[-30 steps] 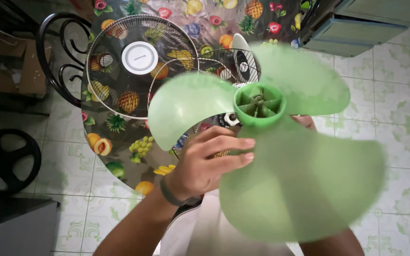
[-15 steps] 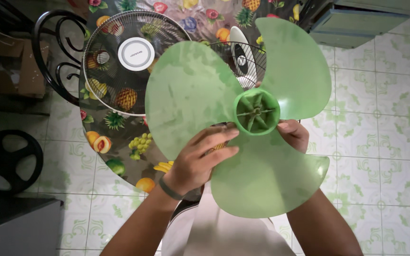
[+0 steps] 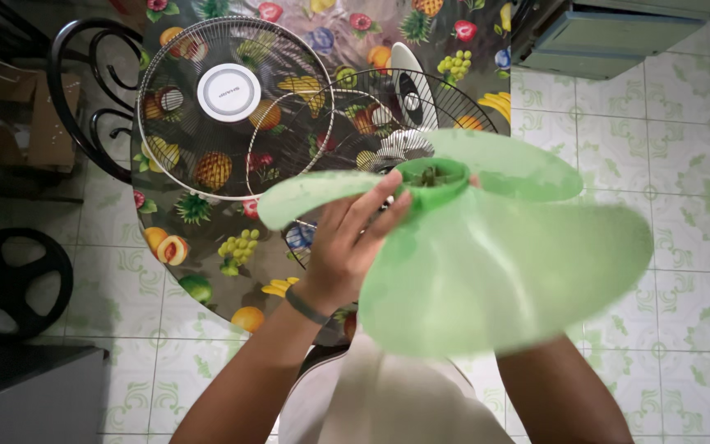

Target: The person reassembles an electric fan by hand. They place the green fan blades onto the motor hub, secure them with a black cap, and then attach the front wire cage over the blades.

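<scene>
A translucent green three-bladed fan blade point(image 3: 503, 263) is held up in front of me, tilted, its hub point(image 3: 431, 174) toward the table. My left hand point(image 3: 353, 238) grips it under the hub, fingers spread along a blade. My right hand is hidden behind the large near blade; only its forearm point(image 3: 560, 395) shows, so its grip is hidden. Beyond lie a front fan grille point(image 3: 232, 107) with a white centre cap and the rear grille point(image 3: 388, 131) with the motor body, both on the round table point(image 3: 207, 255).
The table carries a fruit-patterned cloth. A black metal chair point(image 3: 92, 82) stands at its far left. A black round fan base point(image 3: 10, 284) lies on the tiled floor at left. A pale cabinet point(image 3: 610, 37) sits at the top right.
The blade has been tipped and turned from face-on to nearly edge-on, with the hub swinging away toward the table. My left hand stayed under the hub.
</scene>
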